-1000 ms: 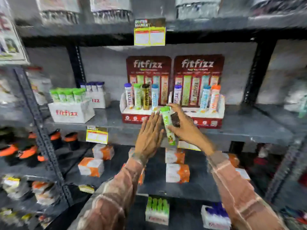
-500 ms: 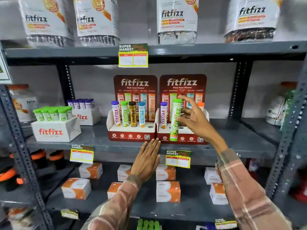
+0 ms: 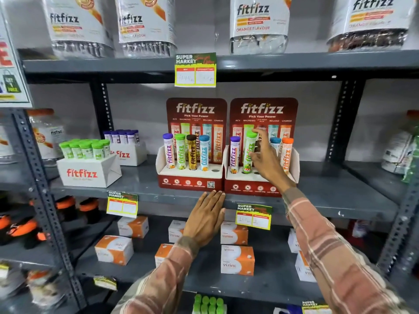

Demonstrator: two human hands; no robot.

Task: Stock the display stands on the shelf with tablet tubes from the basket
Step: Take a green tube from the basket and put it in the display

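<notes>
- Right hand (image 3: 264,159): centre right of the frame, fingers curled around the green tube (image 3: 249,152), thumb at its middle, index finger at the cap.
- Green tube: upright in the second slot from the left of the right stand (image 3: 260,186), base in the hole.
- Right stand also holds a purple tube (image 3: 234,154), a blue tube (image 3: 275,142) and an orange tube (image 3: 286,155); its middle slot is hidden by the hand.
- Left stand (image 3: 190,181): touching the right stand, four tubes in place, rightmost hole (image 3: 215,170) open.
- Left hand (image 3: 207,217): centre of the frame, flat, fingers together, fingertips at the shelf (image 3: 136,191) edge below the stands, holding nothing.
</notes>
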